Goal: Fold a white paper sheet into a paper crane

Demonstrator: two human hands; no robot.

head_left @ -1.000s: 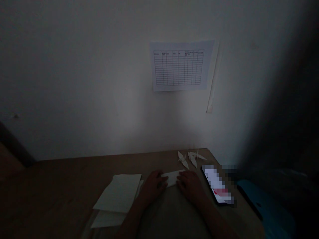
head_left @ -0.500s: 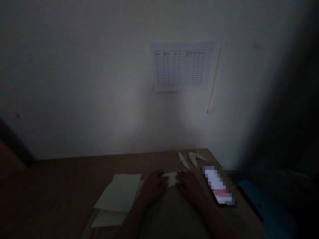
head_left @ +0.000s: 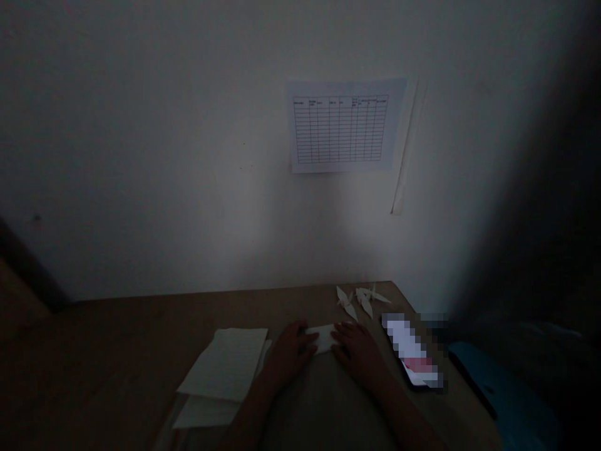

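Note:
A small folded white paper [head_left: 323,336] lies on the brown table [head_left: 117,351]. My left hand [head_left: 292,352] rests on its left end with fingers pressed down on it. On the paper's right end my right hand [head_left: 357,352] lies flat, fingers down and covering that part. The scene is dim, so the fingertips are hard to make out.
A stack of white sheets [head_left: 225,371] lies to the left of my hands. Folded paper cranes [head_left: 359,300] sit near the table's far right corner. A lit phone [head_left: 412,352] lies right of my right hand, a blue object [head_left: 504,391] beyond it. A printed table sheet [head_left: 342,125] hangs on the wall.
My right hand has slid a little left along the folded paper, covering more of its right end. The left hand has stayed in place.

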